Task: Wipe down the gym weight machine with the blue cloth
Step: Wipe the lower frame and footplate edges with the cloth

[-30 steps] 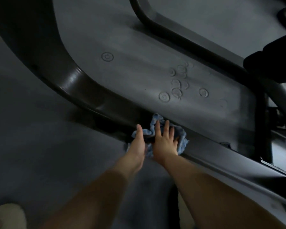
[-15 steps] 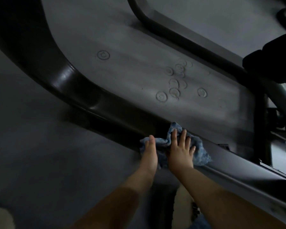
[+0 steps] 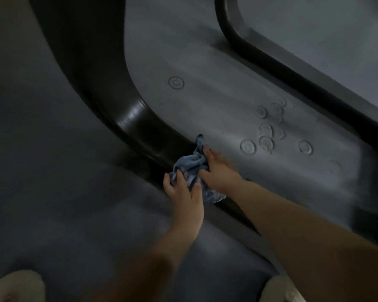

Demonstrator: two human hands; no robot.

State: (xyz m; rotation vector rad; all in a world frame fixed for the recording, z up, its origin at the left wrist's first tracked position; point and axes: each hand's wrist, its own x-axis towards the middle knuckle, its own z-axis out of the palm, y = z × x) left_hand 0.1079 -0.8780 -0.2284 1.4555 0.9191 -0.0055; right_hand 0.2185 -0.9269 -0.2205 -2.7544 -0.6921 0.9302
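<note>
Grey floor (image 3: pixel 52 192); pale slippers (image 3: pixel 15 286) nearby

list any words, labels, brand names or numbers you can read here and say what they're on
None can be read.
Round raised marks on the grey moulded plastic base panel of the weight machine: the one at resembles a letter "c" in a ring, too blurred to confirm; the others are illegible.
Crumpled blue cloth, curved glossy black frame bar, grey floor: no text.
</note>
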